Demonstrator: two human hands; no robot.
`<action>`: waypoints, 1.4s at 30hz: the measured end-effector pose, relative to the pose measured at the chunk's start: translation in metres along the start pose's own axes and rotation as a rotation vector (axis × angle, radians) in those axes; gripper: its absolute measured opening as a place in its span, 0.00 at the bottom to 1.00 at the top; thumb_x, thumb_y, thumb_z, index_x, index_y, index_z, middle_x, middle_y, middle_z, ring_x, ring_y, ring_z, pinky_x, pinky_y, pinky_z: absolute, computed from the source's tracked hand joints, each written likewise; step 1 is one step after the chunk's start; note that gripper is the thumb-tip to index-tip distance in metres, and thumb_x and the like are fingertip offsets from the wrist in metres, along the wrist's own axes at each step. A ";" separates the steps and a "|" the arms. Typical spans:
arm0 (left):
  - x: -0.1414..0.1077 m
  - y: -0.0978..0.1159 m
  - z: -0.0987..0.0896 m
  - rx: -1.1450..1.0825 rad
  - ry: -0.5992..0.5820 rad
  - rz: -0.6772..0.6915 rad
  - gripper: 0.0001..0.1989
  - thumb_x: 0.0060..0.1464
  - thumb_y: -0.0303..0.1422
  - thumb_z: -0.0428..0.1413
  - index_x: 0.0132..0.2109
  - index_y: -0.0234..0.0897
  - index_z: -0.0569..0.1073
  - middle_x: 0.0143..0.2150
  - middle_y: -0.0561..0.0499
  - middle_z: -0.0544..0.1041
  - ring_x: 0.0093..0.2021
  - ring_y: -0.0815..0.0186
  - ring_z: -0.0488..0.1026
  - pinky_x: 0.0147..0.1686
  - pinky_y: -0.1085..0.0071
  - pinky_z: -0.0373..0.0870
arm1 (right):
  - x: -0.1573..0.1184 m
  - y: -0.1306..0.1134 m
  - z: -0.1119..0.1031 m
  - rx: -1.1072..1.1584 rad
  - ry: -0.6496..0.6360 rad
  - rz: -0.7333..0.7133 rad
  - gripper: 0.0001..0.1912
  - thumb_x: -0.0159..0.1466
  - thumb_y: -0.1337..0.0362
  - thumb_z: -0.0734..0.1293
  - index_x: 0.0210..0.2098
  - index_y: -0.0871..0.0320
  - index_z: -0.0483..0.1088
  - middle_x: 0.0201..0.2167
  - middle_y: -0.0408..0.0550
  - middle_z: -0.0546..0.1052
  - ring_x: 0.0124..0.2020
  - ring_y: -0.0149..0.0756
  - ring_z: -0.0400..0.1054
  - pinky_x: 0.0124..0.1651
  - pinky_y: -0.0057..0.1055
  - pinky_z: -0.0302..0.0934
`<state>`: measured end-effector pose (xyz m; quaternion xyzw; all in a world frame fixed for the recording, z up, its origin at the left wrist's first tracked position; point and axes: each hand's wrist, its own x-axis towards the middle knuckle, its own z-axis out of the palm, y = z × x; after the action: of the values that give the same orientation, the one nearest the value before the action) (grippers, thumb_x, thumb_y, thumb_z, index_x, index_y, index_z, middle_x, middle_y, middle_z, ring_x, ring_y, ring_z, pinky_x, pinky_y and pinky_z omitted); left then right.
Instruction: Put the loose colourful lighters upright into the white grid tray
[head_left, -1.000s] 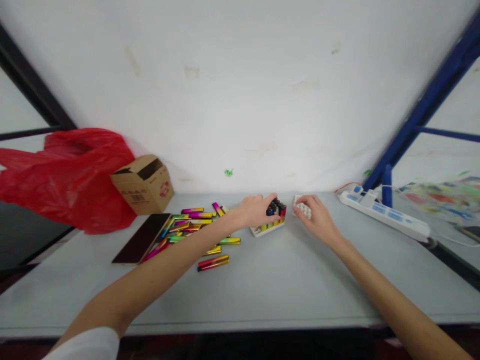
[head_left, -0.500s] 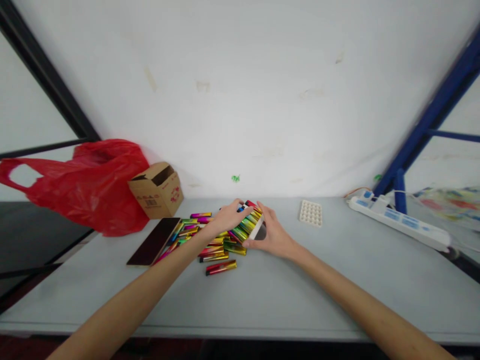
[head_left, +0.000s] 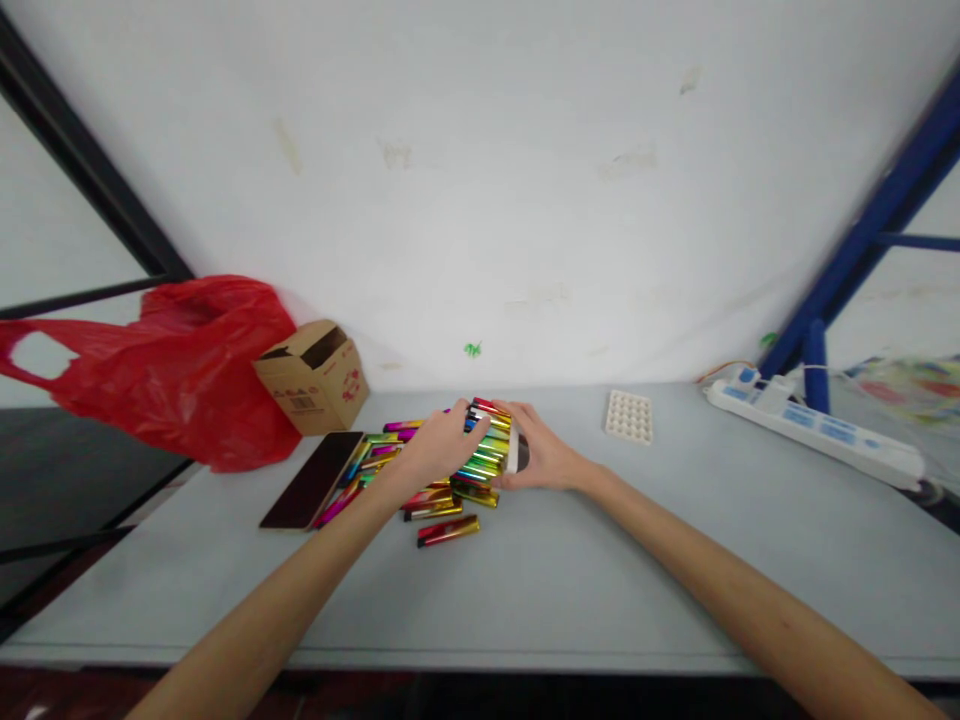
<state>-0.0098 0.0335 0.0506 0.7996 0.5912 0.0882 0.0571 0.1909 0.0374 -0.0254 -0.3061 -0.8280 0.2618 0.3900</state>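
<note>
Between my two hands is a bunch of shiny multicoloured lighters (head_left: 491,448), lying on their sides with their ends in a white holder tray (head_left: 514,450). My right hand (head_left: 541,450) is closed round the tray's outer side, thumb below and fingers above. At the other end of the bunch, my left hand (head_left: 442,445) has its fingers and thumb closed on the lighters; its fingertips are partly hidden. More loose lighters (head_left: 431,510) lie in a pile beneath and left of my left hand. One red and gold lighter (head_left: 448,531) lies apart, nearer the front edge.
A dark flat panel (head_left: 311,482) borders the pile at left. Behind it stand an open cardboard box (head_left: 315,385) and a red plastic bag (head_left: 187,380). Right of my hands lies a second white holder tray (head_left: 629,417). A power strip (head_left: 817,425) runs along the right side.
The bunch of lighters and its tray have turned to lie more level and shifted slightly left. My left hand has moved a little left along the lighters; my right hand keeps its hold.
</note>
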 end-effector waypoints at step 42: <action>-0.001 -0.070 0.037 -0.090 0.338 0.191 0.19 0.69 0.36 0.41 0.34 0.38 0.72 0.35 0.44 0.77 0.38 0.57 0.73 0.43 0.62 0.67 | -0.006 0.003 0.015 0.096 0.017 0.114 0.64 0.51 0.48 0.81 0.75 0.47 0.42 0.69 0.57 0.55 0.71 0.54 0.52 0.69 0.55 0.58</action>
<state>-0.0683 0.0537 0.0006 0.8225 0.5094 0.2526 -0.0161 0.1831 0.0325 -0.0389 -0.3362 -0.7923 0.3203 0.3958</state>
